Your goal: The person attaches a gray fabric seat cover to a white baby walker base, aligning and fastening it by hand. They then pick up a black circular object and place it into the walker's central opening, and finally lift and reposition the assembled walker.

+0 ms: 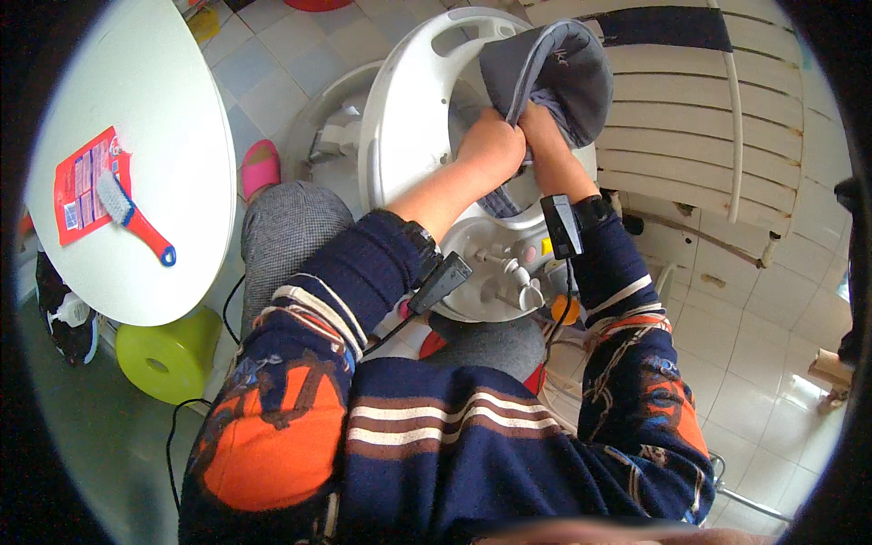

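A dark grey fabric piece (581, 86), rounded like a cap, hangs over a white plastic tub-like frame (391, 118) with an oval handle opening. My left hand (492, 147) is closed on its lower edge. Close beside it, my right hand (543, 136) also grips the cloth, its fingers partly hidden inside the fold. A dark strip of fabric (498, 202) shows below my hands, within the frame's opening. Small white fittings (518, 272) sit in the frame's near part. Black devices with cables are strapped on both my wrists.
At left, a round white table (173, 73) carries a red packet (84, 186) and a blue-and-red handled brush (136, 220). A lime-green stool (173, 359) stands below it. A pink slipper (261, 170) is by my left leg. A white slatted bench (681, 145) with dark cloth (668, 29) stands right.
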A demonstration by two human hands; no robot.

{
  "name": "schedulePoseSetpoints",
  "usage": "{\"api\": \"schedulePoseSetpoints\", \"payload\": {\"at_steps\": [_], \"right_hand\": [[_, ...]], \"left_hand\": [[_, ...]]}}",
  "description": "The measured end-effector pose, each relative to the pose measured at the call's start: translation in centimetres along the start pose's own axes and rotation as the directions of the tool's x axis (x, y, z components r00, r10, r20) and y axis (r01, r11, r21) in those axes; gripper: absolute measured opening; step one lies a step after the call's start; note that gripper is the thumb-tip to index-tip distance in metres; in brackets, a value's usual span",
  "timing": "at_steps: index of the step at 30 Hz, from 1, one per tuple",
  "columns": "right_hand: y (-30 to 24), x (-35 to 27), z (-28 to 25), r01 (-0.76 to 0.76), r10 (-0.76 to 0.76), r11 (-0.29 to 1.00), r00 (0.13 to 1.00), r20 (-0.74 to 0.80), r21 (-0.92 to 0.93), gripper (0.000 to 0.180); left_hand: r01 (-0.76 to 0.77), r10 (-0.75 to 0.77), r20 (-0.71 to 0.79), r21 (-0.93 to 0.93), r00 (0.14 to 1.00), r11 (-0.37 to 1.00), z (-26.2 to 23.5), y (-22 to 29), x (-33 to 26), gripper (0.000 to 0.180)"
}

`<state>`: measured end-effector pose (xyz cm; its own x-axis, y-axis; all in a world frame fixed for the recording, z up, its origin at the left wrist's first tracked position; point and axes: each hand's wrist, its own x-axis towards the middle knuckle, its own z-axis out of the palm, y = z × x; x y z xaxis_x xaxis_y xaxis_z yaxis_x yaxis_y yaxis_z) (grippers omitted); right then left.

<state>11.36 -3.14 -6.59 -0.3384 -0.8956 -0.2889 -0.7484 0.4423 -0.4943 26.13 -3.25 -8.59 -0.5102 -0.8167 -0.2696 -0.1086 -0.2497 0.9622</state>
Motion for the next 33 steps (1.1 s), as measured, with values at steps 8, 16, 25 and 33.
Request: {"api": "schedulePoseSetpoints", "payload": {"at_steps": [8,16,25,33], "right_hand": [[-1.9,-0.4,0.2,-0.32,0.293,0.857,0.948,0.129,0.403,0.039],[-3.5,-1.6,0.4,-0.252,0.259,0.853,0.965,0.049,0.456,0.042],[-4.7,-7.8,-0.4,-0.498,0.296,0.243,0.855,0.425,0.832,0.049],[-4.2,-8.1,-2.5,-0.387,0.361,0.537,0.908,0.21,0.749,0.034]], "left_hand": [[0.0,-0.002,-0.039,-0.053,0.999,0.999,0.2,0.0,-0.1,0.043],[-0.013,0.007,-0.067,-0.079,0.998,0.997,0.4,0.0,-0.2,0.043],[0.165,-0.192,-0.011,-0.468,0.981,0.868,0.4,0.8,0.1,0.071],[0.186,-0.151,0.193,-0.179,0.97,0.966,-1.2,0.2,1.5,0.074]]}}
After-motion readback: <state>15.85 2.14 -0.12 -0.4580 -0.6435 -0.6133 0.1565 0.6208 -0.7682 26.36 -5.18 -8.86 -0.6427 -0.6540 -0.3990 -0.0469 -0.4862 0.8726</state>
